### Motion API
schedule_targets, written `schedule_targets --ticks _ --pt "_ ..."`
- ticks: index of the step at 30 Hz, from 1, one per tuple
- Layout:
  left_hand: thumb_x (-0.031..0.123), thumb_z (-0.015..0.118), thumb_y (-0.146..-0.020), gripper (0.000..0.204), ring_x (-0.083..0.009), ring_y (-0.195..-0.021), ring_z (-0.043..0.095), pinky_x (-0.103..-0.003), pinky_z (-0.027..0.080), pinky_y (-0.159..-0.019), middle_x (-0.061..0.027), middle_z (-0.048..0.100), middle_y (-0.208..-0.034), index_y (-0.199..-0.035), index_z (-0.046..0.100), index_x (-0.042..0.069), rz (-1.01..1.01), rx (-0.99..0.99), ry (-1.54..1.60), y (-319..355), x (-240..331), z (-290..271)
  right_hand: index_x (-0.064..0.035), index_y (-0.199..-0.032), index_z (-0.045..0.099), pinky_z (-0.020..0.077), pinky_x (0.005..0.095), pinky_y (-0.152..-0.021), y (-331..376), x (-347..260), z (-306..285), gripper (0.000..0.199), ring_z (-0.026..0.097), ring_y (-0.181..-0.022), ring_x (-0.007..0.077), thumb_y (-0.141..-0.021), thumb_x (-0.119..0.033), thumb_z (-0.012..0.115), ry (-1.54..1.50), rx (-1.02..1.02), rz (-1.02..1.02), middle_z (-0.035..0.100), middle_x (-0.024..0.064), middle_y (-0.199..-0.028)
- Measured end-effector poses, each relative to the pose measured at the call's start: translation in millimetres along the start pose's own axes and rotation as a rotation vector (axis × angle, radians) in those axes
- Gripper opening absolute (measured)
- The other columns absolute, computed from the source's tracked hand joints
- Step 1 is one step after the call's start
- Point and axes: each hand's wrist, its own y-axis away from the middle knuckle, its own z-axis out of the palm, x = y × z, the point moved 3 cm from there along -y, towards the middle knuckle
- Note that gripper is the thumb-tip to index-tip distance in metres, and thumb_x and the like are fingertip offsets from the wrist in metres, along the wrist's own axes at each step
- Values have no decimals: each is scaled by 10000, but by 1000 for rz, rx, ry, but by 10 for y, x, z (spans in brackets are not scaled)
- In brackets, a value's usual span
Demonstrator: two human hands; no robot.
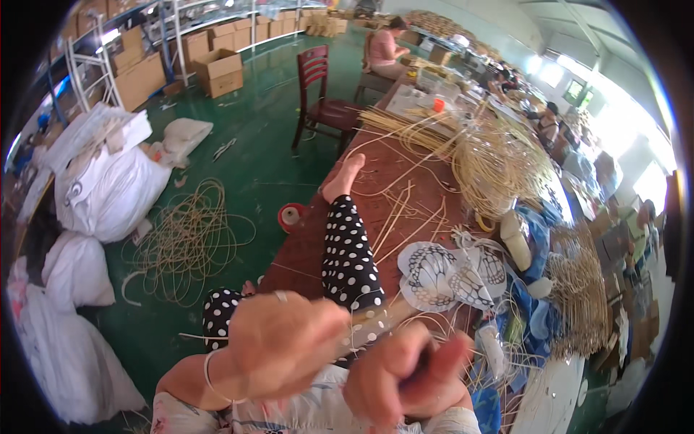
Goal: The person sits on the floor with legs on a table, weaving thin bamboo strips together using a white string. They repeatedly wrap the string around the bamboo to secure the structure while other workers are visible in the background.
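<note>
My left hand (285, 343) is closed in a loose fist above my lap, with a white bangle on its wrist. To its right, my right hand (408, 372) has curled, motion-blurred fingers. A blurred, see-through tan strip (376, 322) runs between the hands; its kind and what the fingers pinch cannot be made out. Just beyond the right hand, a pale butterfly-shaped piece (452, 275) with black vein lines lies on the reddish-brown table (307, 249). Thin cane strips (405, 210) lie scattered farther up the table.
My leg in dotted trousers (347, 246) rests on the table. A large cane coil (499, 163) lies beyond it, a red-rimmed roll (290, 215) at the edge. Tangled cane (191, 242) and white sacks (116, 188) are on the floor left. A chair (318, 101) and co-worker (387, 50) are farther off.
</note>
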Motion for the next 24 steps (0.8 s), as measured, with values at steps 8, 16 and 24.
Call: schedule_targets --ticks 8,16,24 --pt "14 586 -657 131 -153 -422 491 -260 379 -399 -48 529 -553 -787 574 2 42 180 56 138 328 -171 23 -868 584 432 287 -449 -170 -249 361 227 574 -553 215 -823 -199 569 1579 -200 -154 577 125 -668" --pt "50 635 -694 251 -216 -487 541 -303 406 -425 -82 552 -637 -924 547 2 37 67 -41 205 -82 55 -32 -799 576 430 267 -496 -111 -43 -304 142 550 -558 186 -682 49 582 1358 159 -199 567 74 -686" --pt "4 572 -731 81 -256 -527 564 -315 433 -465 -114 560 -626 -809 554 15 -133 180 -42 208 -430 200 -6 -733 545 394 207 -503 -15 51 -617 58 485 -575 55 -759 16 593 1006 474 169 561 0 -668"
